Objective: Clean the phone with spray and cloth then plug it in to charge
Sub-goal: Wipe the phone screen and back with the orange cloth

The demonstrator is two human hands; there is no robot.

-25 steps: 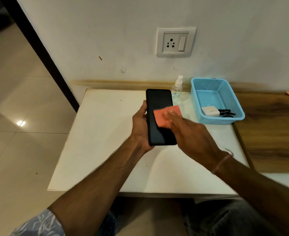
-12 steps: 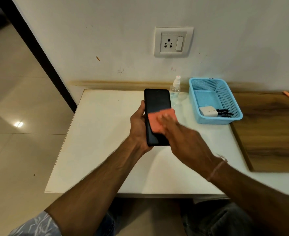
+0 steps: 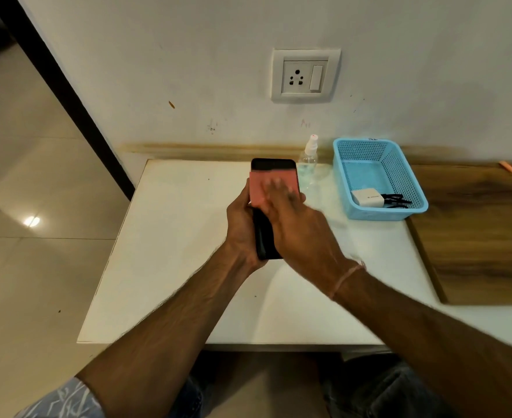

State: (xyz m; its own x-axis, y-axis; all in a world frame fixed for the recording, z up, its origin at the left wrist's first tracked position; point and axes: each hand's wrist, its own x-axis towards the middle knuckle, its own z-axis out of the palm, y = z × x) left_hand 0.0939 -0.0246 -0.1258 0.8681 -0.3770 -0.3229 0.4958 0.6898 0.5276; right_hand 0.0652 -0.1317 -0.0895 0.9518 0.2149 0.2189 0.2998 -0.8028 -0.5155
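Left hand [image 3: 241, 224] held the phone [image 3: 272, 165] up off the counter [image 3: 173, 251], left of the blue basket [image 3: 381, 215]. Its grip was wrapped round the phone's left edge and back.

Right hand [image 3: 296, 227] lay over the screen with the fingers fairly straight, pinning the pink cloth [image 3: 260, 188] flat on the upper glass. That grip wasn't closed on anything. It was motion-blurred, so I couldn't read finger detail.

My read on handling:
- **Phone:** a thin, stiff slab, fairly light. The glass face is slick, more so if damp with spray, and won't forgive a drop. Take it by the long edges at mid-body, clear of the screen and the bottom port.
- **Cloth:** soft and limp, so it bunches easily. Flat finger pressure suits it better than a pinch.

The spray bottle [image 3: 308, 158] stood just left of the basket. The charger adapter [image 3: 366, 198] and black cable [image 3: 396, 200] lay inside the basket. The wall socket [image 3: 305, 76] was above and left of it.
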